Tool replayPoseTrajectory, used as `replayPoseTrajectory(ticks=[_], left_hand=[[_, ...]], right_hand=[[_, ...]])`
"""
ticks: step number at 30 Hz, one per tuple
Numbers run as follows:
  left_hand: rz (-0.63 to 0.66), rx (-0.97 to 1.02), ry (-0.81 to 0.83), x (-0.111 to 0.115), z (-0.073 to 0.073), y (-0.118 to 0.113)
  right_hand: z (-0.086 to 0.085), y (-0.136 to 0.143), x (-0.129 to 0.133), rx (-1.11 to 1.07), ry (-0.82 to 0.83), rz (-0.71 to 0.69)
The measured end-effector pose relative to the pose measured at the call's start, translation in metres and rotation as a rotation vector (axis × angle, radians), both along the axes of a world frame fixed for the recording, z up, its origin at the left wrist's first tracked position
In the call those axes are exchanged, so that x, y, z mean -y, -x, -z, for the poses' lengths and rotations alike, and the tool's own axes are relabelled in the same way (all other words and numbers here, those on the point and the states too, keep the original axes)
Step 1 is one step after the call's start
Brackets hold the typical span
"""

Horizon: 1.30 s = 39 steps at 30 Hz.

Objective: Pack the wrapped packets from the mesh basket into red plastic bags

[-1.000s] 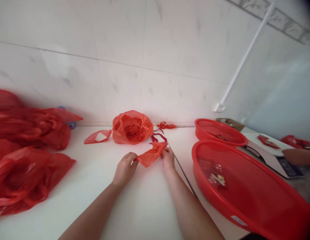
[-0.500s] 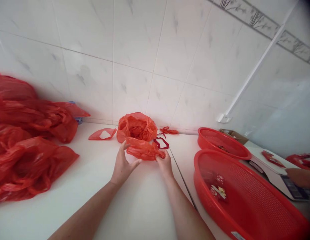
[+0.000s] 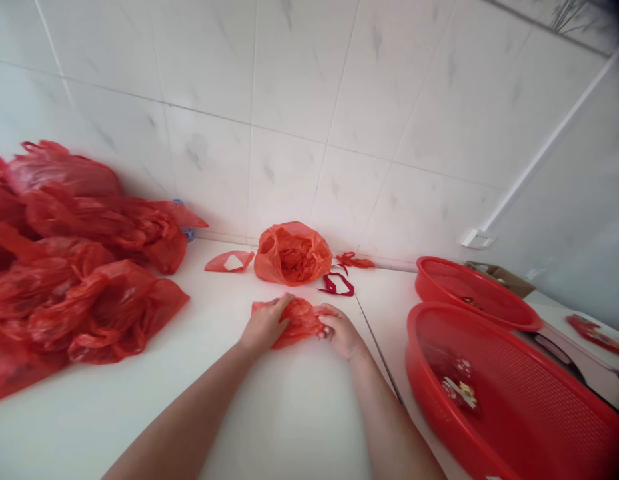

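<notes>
A crumpled red plastic bag [image 3: 300,321] is between my two hands, low over the white table. My left hand [image 3: 265,325] is closed on its left part, the thumb pressing against the film. At the other end, the fingers of my right hand [image 3: 340,331] pinch the bunched right edge. Just behind stands an open red plastic bag [image 3: 269,259] with crumpled red film inside. A flat red piece with a white patch [image 3: 229,261] lies to its left. Dark red strips [image 3: 338,285] and a twisted red scrap [image 3: 356,261] lie to its right.
Filled red bags [image 3: 89,267] are heaped at the left. Two red plastic baskets stand at the right, the near one [image 3: 519,373] holding a few small packets [image 3: 460,392]. Behind them are a cardboard box [image 3: 509,277] and a scale. A tiled wall [image 3: 299,100] closes off the back.
My left hand has gone from spread fingers to gripping the bag. The bag has come nearer to me, away from the open bag, and looks more bunched. The view has turned left.
</notes>
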<state>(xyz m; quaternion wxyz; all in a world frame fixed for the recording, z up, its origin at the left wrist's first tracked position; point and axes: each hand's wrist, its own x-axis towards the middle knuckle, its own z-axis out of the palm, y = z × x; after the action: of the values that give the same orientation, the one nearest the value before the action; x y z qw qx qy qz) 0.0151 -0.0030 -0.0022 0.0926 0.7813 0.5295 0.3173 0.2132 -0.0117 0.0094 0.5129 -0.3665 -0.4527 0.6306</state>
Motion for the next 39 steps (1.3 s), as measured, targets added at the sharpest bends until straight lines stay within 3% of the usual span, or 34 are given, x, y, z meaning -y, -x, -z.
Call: replayPoseTrajectory(ticks=[5,8,11,15,17,21,24,28,31,34,36,39], left_hand=[[-0.283,0.005,0.118,-0.014,-0.005,0.037],[-0.354,0.059,0.099,-0.014,-0.007,0.040],[-0.321,0.136,0.071,-0.009,-0.005,0.025],[-0.097,0.162,0.041,0.000,0.001,-0.001],[-0.026,0.085,0.031,0.001,0.004,-0.007],[-0.236,-0.146,0.137,-0.005,0.008,0.002],[-0.360,-0.203,0.196,-0.009,0.009,0.015],[-0.380,-0.196,0.097,-0.006,0.003,0.017],[-0.383,-0.138,-0.084,-0.001,-0.005,0.012],[-0.472,-0.046,-0.201,0.000,-0.011,0.014],[-0.501,0.016,-0.133,-0.004,-0.009,0.020],[-0.404,0.138,0.066,-0.011,-0.003,0.031]], right_hand=[[0.001,-0.036,-0.019,-0.096,-0.057,0.365],[0.004,-0.041,-0.022,-0.065,-0.070,0.487],[0.008,-0.019,-0.016,0.024,-0.072,0.454],[0.011,0.021,-0.002,0.263,-0.104,0.227],[0.011,0.028,-0.001,0.323,-0.091,0.226],[0.012,0.008,-0.013,0.252,-0.021,0.452],[0.013,-0.013,-0.024,0.194,0.035,0.588],[0.013,-0.023,-0.028,0.159,0.110,0.672],[0.014,-0.022,-0.027,0.177,0.143,0.679],[0.017,-0.022,-0.028,0.229,0.151,0.681],[0.018,-0.024,-0.028,0.283,0.136,0.703],[0.013,-0.026,-0.025,0.374,0.090,0.799]])
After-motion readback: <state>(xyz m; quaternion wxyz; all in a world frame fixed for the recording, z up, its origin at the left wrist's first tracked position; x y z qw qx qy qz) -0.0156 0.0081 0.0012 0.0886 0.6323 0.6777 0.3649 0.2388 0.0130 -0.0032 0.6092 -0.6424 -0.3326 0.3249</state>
